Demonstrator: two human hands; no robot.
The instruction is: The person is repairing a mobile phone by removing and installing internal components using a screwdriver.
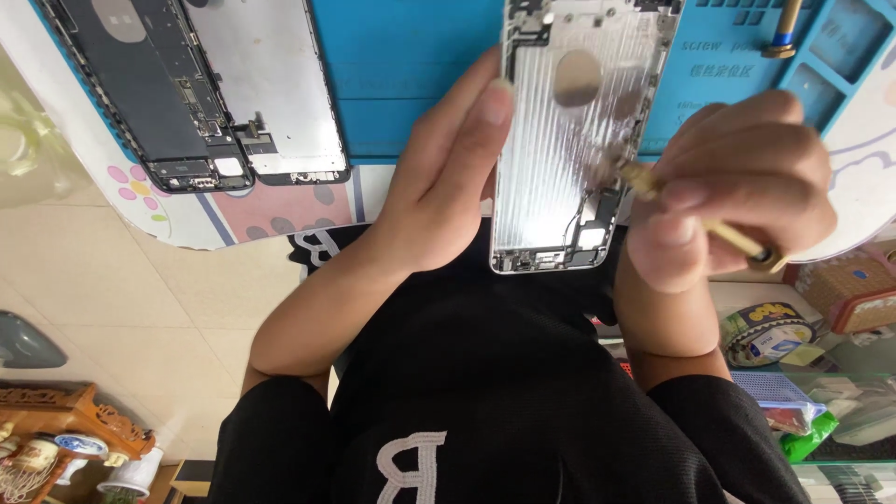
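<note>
A silver phone rear housing (560, 140), emptied of most parts, lies on the blue work mat (411, 84) with its lower end over the table edge. My left hand (439, 177) rests against the housing's left side, thumb pressed on its rim. My right hand (737, 177) grips a thin gold-coloured screwdriver (737, 241). The screwdriver's tip touches the housing's right side near the small parts at its lower end.
An opened dark phone body (149, 93) and its folded-out screen panel (271, 84) lie at the mat's upper left. Another gold-handled tool (786, 28) stands by the mat's tray compartments (821, 84). A round tin (770, 331) and a woven basket (854, 289) sit lower right.
</note>
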